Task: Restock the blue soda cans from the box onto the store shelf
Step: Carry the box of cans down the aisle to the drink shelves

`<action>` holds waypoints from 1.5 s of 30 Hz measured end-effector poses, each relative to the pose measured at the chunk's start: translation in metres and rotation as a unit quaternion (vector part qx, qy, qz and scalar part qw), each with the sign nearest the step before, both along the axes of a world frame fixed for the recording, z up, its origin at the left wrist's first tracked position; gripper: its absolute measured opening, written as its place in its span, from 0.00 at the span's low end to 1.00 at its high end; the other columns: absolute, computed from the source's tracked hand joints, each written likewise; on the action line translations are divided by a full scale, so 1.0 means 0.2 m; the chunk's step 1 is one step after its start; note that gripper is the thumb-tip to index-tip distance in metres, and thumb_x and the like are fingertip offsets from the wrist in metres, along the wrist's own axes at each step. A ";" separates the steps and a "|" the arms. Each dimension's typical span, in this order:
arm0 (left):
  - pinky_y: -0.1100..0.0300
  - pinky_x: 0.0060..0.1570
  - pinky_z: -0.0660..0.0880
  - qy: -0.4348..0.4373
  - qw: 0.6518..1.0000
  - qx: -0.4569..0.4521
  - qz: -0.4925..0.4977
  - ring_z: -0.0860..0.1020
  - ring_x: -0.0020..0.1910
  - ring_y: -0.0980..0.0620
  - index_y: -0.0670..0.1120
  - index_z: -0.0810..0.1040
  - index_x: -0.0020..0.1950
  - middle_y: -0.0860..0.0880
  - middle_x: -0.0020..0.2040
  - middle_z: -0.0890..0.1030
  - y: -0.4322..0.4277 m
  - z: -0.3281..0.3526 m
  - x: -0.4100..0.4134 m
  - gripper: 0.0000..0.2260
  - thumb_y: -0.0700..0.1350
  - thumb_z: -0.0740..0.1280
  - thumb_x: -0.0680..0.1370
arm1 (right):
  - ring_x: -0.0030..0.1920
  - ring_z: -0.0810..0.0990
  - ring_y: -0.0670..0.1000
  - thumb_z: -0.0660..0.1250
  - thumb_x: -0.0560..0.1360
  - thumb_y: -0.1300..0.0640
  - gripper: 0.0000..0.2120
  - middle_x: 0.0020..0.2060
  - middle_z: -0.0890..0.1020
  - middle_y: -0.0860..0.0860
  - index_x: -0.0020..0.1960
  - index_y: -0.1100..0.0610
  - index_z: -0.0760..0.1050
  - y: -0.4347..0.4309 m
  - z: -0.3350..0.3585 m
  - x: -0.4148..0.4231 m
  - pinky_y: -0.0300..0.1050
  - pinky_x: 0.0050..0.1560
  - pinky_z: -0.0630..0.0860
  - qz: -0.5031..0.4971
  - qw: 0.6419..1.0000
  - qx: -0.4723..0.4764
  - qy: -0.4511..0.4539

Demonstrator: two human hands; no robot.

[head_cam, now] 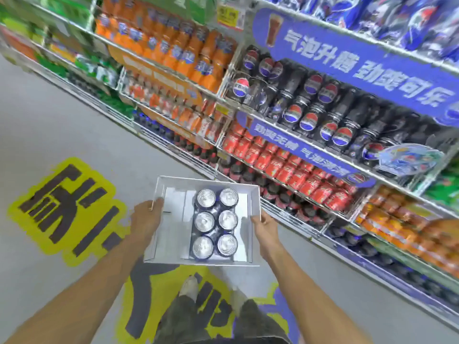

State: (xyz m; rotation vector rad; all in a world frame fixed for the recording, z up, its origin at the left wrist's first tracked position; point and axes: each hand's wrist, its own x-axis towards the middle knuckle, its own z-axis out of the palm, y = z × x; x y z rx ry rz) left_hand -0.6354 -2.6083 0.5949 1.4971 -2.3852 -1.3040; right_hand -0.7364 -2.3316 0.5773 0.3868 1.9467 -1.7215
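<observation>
Blue soda cans [215, 223] in white box [173, 214], left hand [146, 217] and right hand [265, 225] gripping opposite rims.

A white box [253, 202] is held over the grey floor [49, 115] – left hand [146, 219] gripping its left wall, right hand [264, 228] its right. Six blue soda cans [215, 223] stand inside in two columns, towards the right – the store shelf [310, 142] just beyond holds black, red and orange drinks
</observation>
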 end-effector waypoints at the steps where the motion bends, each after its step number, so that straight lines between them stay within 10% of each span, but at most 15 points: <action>1: 0.53 0.46 0.67 0.001 0.999 0.003 -0.032 0.80 0.53 0.34 0.37 0.82 0.45 0.32 0.47 0.82 -0.01 0.00 -0.07 0.21 0.53 0.62 0.83 | 0.42 0.80 0.54 0.62 0.80 0.67 0.12 0.44 0.85 0.54 0.53 0.56 0.82 0.02 0.01 0.02 0.36 0.36 0.78 -0.034 0.999 0.005 0.003; 10: 0.46 0.46 0.76 0.015 0.973 0.057 -0.222 0.81 0.47 0.31 0.42 0.73 0.32 0.30 0.41 0.81 0.32 -0.02 -0.46 0.22 0.60 0.61 0.75 | 0.35 0.75 0.46 0.63 0.80 0.68 0.12 0.39 0.81 0.51 0.57 0.58 0.82 0.40 0.03 0.22 0.29 0.29 0.72 -0.240 0.969 0.063 0.018; 23: 0.52 0.37 0.62 -0.051 0.958 0.048 -0.279 0.68 0.35 0.44 0.44 0.60 0.28 0.42 0.30 0.66 0.73 -0.47 -0.64 0.26 0.52 0.65 0.82 | 0.35 0.73 0.48 0.65 0.78 0.64 0.09 0.32 0.78 0.47 0.47 0.52 0.81 0.80 -0.41 0.26 0.41 0.35 0.71 -0.298 0.947 0.117 -0.038; 45: 0.46 0.48 0.75 -0.044 0.966 0.042 -0.251 0.81 0.49 0.33 0.33 0.81 0.44 0.30 0.45 0.82 0.75 -3.45 -1.01 0.21 0.51 0.63 0.82 | 0.39 0.73 0.50 0.62 0.78 0.69 0.13 0.38 0.79 0.54 0.53 0.60 0.83 0.78 -3.42 -0.22 0.43 0.35 0.73 -0.268 0.961 0.070 -0.001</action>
